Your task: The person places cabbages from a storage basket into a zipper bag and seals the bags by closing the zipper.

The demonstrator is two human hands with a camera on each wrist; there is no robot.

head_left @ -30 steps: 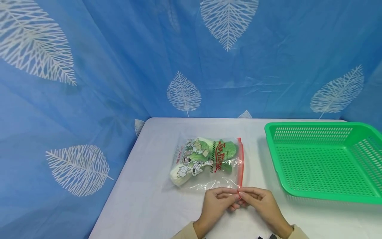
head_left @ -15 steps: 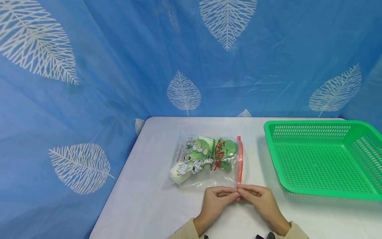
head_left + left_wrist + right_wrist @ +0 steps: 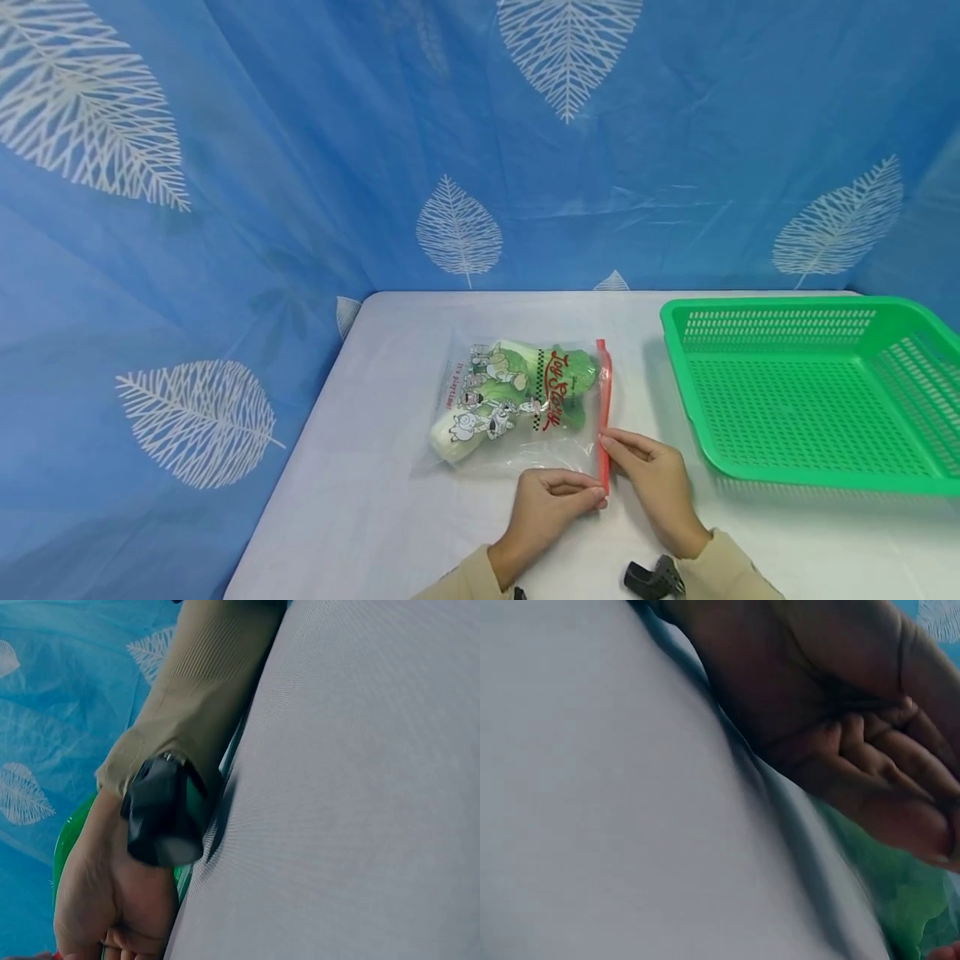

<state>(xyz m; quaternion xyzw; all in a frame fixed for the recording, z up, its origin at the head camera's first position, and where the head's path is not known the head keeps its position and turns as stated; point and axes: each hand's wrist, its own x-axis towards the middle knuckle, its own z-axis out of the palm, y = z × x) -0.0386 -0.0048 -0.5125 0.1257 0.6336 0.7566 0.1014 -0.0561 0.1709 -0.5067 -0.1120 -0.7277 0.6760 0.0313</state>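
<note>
A clear zip bag (image 3: 517,454) with a red zip strip (image 3: 605,392) and cartoon print lies flat on the table. Inside it is a leafy green vegetable (image 3: 450,446) with a thick pale stalk, like a Chinese cabbage. My left hand (image 3: 551,508) pinches the near end of the strip between thumb and fingers. Farther up the strip, my right hand (image 3: 656,483) pinches it from the right side. The right wrist view shows a palm with curled fingers (image 3: 885,754) close up, and green leaf behind.
A green plastic basket (image 3: 693,417) with slotted walls stands to the right of the bag on the white table (image 3: 360,500). Blue cloth (image 3: 322,167) with white leaf prints hangs behind and to the left. A black device (image 3: 652,577) sits at the right wrist.
Both hands were together at the near end of the strip. My right hand has moved away from me along it, while the left stays pinching that end.
</note>
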